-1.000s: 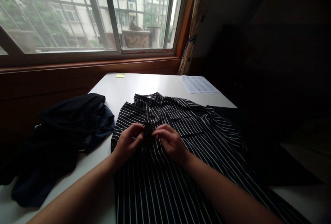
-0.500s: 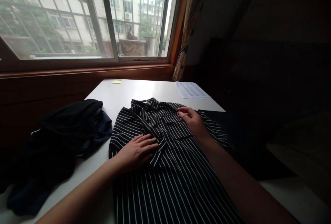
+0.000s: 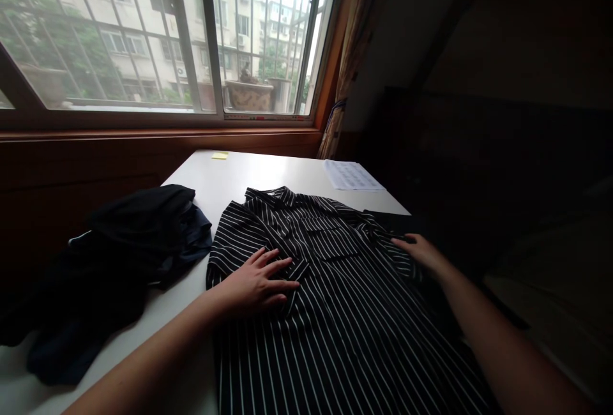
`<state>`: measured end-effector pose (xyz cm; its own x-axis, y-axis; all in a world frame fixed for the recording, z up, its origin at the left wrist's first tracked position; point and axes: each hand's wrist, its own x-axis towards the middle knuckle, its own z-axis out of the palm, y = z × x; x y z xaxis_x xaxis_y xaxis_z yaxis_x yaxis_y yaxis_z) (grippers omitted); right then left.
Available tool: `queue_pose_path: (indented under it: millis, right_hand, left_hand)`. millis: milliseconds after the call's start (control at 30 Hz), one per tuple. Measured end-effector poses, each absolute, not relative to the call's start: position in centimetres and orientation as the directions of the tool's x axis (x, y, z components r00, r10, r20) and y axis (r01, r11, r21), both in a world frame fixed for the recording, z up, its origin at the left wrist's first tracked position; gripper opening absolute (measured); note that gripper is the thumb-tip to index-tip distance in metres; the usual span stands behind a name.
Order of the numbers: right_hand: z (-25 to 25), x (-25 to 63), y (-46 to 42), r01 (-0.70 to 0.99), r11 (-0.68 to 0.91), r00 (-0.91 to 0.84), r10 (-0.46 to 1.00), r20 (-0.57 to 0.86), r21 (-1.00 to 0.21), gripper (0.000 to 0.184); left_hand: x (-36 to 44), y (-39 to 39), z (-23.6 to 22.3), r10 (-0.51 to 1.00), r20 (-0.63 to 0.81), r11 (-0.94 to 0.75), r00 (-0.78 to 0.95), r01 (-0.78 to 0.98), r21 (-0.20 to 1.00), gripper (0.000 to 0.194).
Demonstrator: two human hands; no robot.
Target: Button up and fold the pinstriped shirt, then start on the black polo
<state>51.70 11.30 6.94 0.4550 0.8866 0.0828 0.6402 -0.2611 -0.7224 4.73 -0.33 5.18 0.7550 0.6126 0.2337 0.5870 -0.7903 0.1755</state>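
A black shirt with white stripes lies spread on the white table, its collar toward the window. My left hand rests flat on the shirt's left front, fingers spread beside a folded-over striped sleeve end. At the shirt's right sleeve, my right hand has its thumb and fingers closed on the upper edge of the cloth. The sleeve is bunched near the shoulder. Shadow hides part of the fingertips there.
A heap of dark clothes lies at the left of the white table. Printed papers and a yellow sticky note are near the far edge. Dark cloth lies beyond the right sleeve. A barred window stands behind.
My right hand has moved right, from above the shirt's chest to the right sleeve, and taken hold of it. My left hand stays on the shirt, its fingers spread wider.
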Motion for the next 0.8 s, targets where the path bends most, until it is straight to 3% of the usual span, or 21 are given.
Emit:
queue_pose_path:
  millis: [167,267,367,433,500,567,633,667,733,800]
  right_hand:
    - [7.1,51.4,13.0,0.504,-0.265,0.459,0.888,-0.005,-0.822,0.040]
    - [8.7,50.5,13.6,0.462,-0.185,0.456,0.888,0.053,-0.867,0.050]
    - [11.8,47.8,13.3,0.510,-0.037,0.412,0.887,0.207,-0.859,0.056]
    - [14.3,44.4,12.0,0.675,0.142,0.272,0.864,0.423,-0.724,0.052]
    - [16.5,39.8,9.6,0.725,0.300,0.071,0.862,0.501,-0.620,0.049]
    - [18.2,35.1,6.5,0.611,0.470,-0.231,0.876,0.424,-0.637,0.046]
    - [19.1,31.7,3.6,0.452,0.584,-0.587,0.764,0.269,-0.674,0.046]
    - [19.3,30.6,2.6,0.413,0.606,-0.670,0.708,0.224,-0.680,0.046]
    - [19.3,30.0,1.8,0.395,0.631,-0.674,0.693,0.256,-0.668,0.037]
    - [18.7,30.7,2.3,0.437,0.629,-0.573,0.745,0.341,-0.643,0.028]
  left_hand:
    - [4.6,-0.3,4.9,0.602,0.284,-0.798,0.746,0.573,0.187,0.042]
    - [4.6,-0.3,4.8,0.598,0.288,-0.801,0.747,0.569,0.188,0.042]
    - [4.6,-0.4,4.8,0.600,0.295,-0.799,0.743,0.570,0.189,0.041]
    - [4.6,-0.3,4.9,0.606,0.283,-0.795,0.744,0.576,0.189,0.041]
    - [4.6,-0.3,4.9,0.612,0.263,-0.791,0.746,0.583,0.186,0.041]
    - [4.5,-0.3,4.9,0.610,0.259,-0.792,0.749,0.584,0.180,0.042]
    - [4.3,-0.3,5.0,0.600,0.281,-0.800,0.749,0.573,0.179,0.042]
    - [4.2,-0.3,5.1,0.592,0.295,-0.805,0.750,0.563,0.186,0.041]
    - [4.1,-0.4,5.2,0.577,0.312,-0.817,0.755,0.538,0.208,0.034]
    - [4.0,-0.5,5.5,0.568,0.325,-0.823,0.756,0.519,0.231,0.026]
